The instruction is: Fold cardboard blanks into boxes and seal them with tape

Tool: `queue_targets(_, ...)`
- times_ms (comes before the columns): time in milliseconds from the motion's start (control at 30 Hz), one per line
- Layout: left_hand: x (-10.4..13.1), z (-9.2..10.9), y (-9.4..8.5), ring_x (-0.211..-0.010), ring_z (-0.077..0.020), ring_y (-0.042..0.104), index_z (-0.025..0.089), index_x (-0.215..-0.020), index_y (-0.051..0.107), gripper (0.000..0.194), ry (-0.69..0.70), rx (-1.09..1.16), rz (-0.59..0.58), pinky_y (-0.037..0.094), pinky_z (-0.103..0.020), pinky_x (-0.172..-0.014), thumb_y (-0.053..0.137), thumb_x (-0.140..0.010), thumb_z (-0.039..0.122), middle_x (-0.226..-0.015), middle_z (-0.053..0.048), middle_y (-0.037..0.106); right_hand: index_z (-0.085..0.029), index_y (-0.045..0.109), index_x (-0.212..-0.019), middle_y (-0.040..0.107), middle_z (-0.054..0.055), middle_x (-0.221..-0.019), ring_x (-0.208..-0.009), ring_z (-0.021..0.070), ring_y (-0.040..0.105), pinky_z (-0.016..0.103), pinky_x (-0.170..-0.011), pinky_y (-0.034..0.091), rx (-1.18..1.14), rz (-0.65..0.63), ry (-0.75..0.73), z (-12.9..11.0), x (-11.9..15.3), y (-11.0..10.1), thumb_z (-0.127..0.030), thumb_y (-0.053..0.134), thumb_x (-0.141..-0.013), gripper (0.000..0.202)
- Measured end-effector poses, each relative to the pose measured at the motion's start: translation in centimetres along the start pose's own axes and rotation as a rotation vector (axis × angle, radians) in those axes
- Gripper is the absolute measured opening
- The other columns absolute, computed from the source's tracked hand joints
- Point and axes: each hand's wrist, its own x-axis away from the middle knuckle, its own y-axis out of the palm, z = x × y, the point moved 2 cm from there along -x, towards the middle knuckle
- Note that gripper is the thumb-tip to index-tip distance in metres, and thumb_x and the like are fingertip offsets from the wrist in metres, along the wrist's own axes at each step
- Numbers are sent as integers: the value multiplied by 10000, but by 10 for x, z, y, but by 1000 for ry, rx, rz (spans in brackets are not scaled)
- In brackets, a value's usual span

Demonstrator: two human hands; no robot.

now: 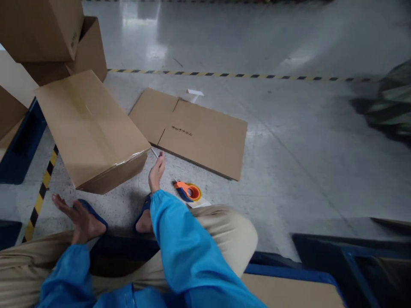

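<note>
A closed cardboard box (93,124) stands tilted in front of me, clear tape along its top seam and over its near edge. My left hand (75,216) is open, fingers spread, just below the box's near left corner and apart from it. Beside the near right corner is my right hand (156,172), its fingers bent around a thin grey pen-like stick (154,152) that points at the box. An orange and blue tape dispenser (189,191) with a yellowish roll lies on the floor right of that hand.
Flattened cardboard boxes (205,137) lie on the floor beyond, a white paper piece (195,92) behind them. More cardboard boxes (41,32) are stacked at the upper left by a blue pallet (24,143). Striped floor tape (192,73) crosses the floor. A blurred greenish bundle (393,102) sits far right.
</note>
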Motion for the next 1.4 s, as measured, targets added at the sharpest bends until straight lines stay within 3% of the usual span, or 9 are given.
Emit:
queue_targets(100, -55, -11, -34, -1500, -429, 123, 151, -1569, 163, 796, 207, -90, 133, 148, -667, -1193, 422, -960, 592, -1627, -233, 155, -104, 101, -1593, 204, 176, -1632, -1526, 201, 153, 514, -1203, 228, -24, -45, -113, -19, -13, 13, -565, -16, -988, 770)
queue_targets(233, -106, -13, -52, -1377, -399, 439, 242, -1282, 622, 624, 339, -72, -302, 299, -593, -1174, 709, -772, 591, -1385, -151, 588, -71, -116, -1578, 138, 195, -1640, -1538, 184, 12, 530, -1213, 196, 47, -64, -145, -28, 9, 43, -531, -13, -996, 749)
queue_targets(300, -116, -12, -53, -1326, -373, 509, 259, -1225, 653, 554, 337, -53, -392, 367, -566, -1145, 756, -751, 526, -1328, -126, 636, -33, -145, -1563, 124, 216, -1637, -1538, 186, -17, 534, -1215, 179, 72, -57, -119, -25, 16, 57, -506, 17, -1003, 750)
queue_targets(433, -116, -16, -44, -1280, -362, 558, 227, -1231, 634, 552, 419, -146, -321, 436, -539, -1091, 780, -754, 463, -1290, -145, 656, 49, -1, -1557, 133, 274, -1621, -1539, 252, 34, 567, -1194, 195, 134, -86, -23, -2, 22, 71, -521, 58, -1004, 796)
queue_targets(600, -108, -12, -41, -1352, -334, 492, 193, -1340, 555, 602, 485, -295, -393, 410, -494, -1116, 722, -828, 462, -1357, -176, 606, -123, 566, -1346, 623, 218, -1304, -1269, 298, 555, 558, -1038, 430, 66, -165, 96, 42, 65, 67, -635, 94, -996, 778)
queue_targets(733, -101, -6, -46, -1384, -308, 457, 185, -1383, 533, 566, 476, -319, -409, 389, -461, -1131, 660, -898, 448, -1389, -186, 580, -169, 653, -1130, 691, 129, -1115, -1074, 253, 642, 508, -1007, 460, -12, -18, 148, 62, 77, 51, -644, 280, -1000, 618)
queue_targets(933, -94, -8, -38, -1318, -297, 535, 190, -1295, 593, 492, 471, -269, -244, 429, -431, -1074, 684, -885, 447, -1309, -167, 643, -81, 521, -1319, 493, 233, -1403, -1370, 302, 420, 565, -1143, 288, -30, 265, -71, -4, 5, 16, -533, 32, -999, 739)
queue_targets(1133, -93, -12, -26, -1227, -286, 609, 223, -1157, 664, 355, 423, -236, -150, 433, -415, -1019, 643, -918, 485, -1207, -135, 703, -170, 614, -1298, 607, 130, -1363, -1365, 263, 452, 556, -1197, 163, 221, -224, -632, -91, -18, 22, -495, 242, -1026, 564)
queue_targets(1400, -80, -12, -29, -1289, -271, 562, 167, -1292, 587, 498, 550, -258, -85, 396, -373, -1055, 618, -933, 511, -1277, -160, 664, -160, 530, -1415, 512, 132, -1482, -1432, 266, 372, 598, -1198, 15, 481, -353, -754, -82, 20, 33, -504, 239, -1042, 585)
